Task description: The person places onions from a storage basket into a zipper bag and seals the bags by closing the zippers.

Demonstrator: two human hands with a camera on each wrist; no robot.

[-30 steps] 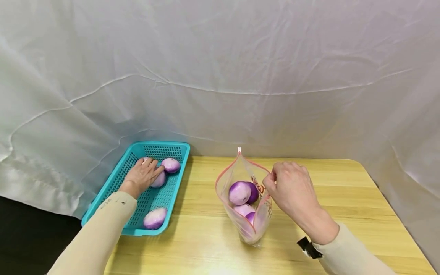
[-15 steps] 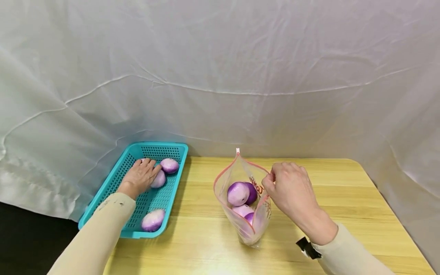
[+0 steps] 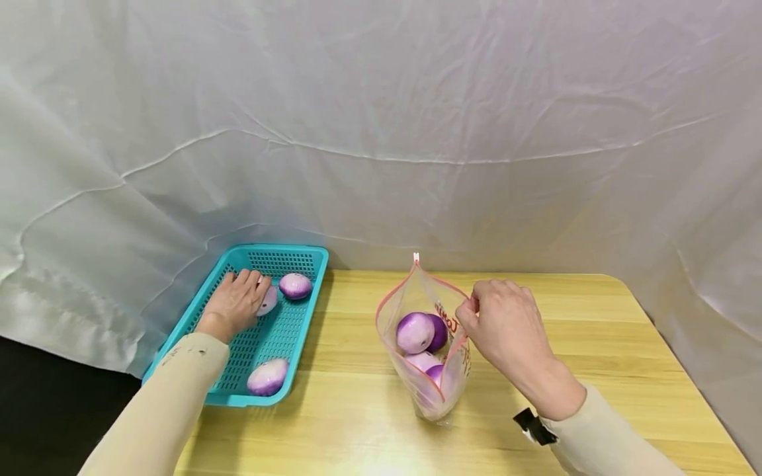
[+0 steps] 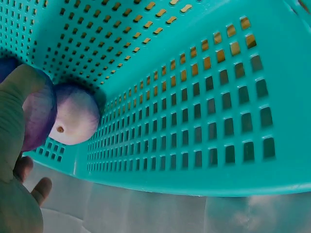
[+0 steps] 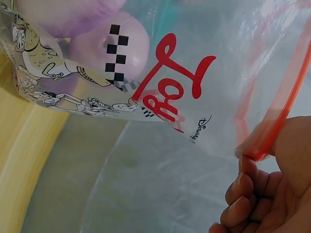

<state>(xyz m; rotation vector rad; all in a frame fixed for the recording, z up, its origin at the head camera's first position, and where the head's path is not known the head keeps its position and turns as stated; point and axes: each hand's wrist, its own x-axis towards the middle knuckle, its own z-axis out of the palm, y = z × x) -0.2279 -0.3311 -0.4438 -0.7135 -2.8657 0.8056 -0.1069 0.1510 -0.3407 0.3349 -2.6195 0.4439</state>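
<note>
Plastic bag [image 3: 420, 294] stands upright, right fingers [image 5: 240, 187] pinching it, left fingers [image 4: 42, 190] gripping an onion [image 4: 40, 114].

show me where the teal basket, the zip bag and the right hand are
Teal basket [image 3: 266, 338], head view: bare mesh floor.
Zip bag [image 5: 216, 104], right wrist view: its printed side wall.
Right hand [image 3: 507, 324], head view: back of the hand.

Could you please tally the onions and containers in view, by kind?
Onions: at least 7, across both containers; the left hand or overlap may hide more
Teal basket: 1
Clear zip bag: 1
Total: at least 9
</note>
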